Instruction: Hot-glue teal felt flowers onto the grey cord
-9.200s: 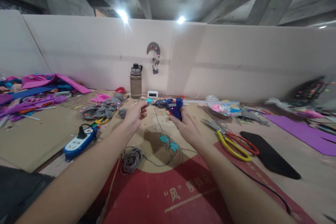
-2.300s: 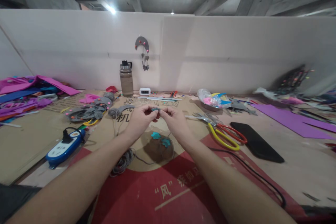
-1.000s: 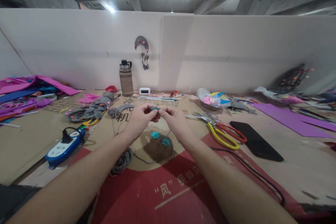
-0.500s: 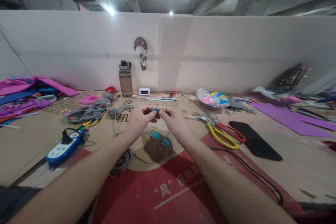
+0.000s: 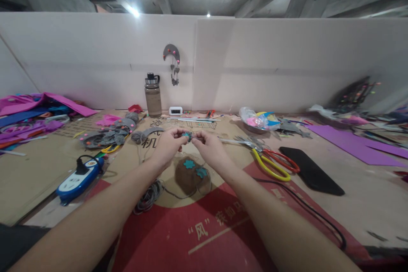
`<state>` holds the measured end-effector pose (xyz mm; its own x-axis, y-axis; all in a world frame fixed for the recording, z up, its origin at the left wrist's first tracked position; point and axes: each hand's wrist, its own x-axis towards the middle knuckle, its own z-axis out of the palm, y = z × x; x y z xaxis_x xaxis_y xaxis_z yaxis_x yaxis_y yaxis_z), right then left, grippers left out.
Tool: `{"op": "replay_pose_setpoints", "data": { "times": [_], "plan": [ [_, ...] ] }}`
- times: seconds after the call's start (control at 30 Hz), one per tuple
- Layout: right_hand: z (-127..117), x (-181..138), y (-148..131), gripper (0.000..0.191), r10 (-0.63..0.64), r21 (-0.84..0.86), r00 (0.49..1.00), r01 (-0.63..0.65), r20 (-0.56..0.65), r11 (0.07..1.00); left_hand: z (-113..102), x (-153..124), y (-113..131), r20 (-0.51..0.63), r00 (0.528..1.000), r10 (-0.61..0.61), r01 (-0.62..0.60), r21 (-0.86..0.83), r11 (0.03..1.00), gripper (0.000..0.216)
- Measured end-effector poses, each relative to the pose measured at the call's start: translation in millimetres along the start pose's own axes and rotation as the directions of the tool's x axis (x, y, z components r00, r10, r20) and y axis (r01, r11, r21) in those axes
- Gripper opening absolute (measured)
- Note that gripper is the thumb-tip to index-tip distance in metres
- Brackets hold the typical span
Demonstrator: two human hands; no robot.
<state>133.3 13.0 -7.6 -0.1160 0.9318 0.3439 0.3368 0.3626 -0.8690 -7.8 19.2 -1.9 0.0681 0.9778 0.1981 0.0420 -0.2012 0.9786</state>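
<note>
My left hand [image 5: 170, 144] is closed, pinching a small teal felt flower [image 5: 187, 136] between thumb and fingertips. Right beside it, my right hand [image 5: 207, 146] is closed in a pinch on thin grey yarn, partly hidden by the fingers. Below both hands, two more teal felt flowers [image 5: 189, 164] lie on the cardboard in shadow, with a strand of yarn running over and around them. A loose coil of grey yarn [image 5: 149, 195] rests near my left forearm.
Right of my hands lie scissors [image 5: 270, 165] with yellow and red handles and a black phone [image 5: 310, 170]. A blue-white power strip [image 5: 78, 180] is at left, near grey felt pieces [image 5: 111, 136]. A bottle [image 5: 153, 97] and small clock [image 5: 175, 111] stand by the wall.
The fingertips have shifted: the teal flower now shows more at my left fingers, and my right fingertips have drawn slightly apart from it. The things on the table stay put.
</note>
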Motion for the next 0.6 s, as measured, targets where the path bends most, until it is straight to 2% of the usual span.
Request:
{"op": "replay_pose_setpoints", "data": {
  "times": [0.23,0.4,0.6],
  "plan": [
    [-1.4,-3.1,-3.0,0.009,-0.054,-0.080,0.998,0.052,-0.021,0.995,0.0,-0.5,0.1,0.051,0.998,0.025,-0.023,-0.040,0.999,0.017],
    [-2.3,-5.2,-7.8,0.011,-0.069,-0.093,0.996,0.064,-0.050,0.994,0.7,-2.1,1.5,0.063,0.998,0.015,-0.011,-0.064,0.998,0.021],
    [-3.1,-4.7,-7.1,0.011,-0.094,-0.149,0.989,0.076,-0.111,0.986,3.5,-6.4,4.9,0.099,0.993,0.056,-0.054,-0.025,0.998,0.026]
  ]
}}
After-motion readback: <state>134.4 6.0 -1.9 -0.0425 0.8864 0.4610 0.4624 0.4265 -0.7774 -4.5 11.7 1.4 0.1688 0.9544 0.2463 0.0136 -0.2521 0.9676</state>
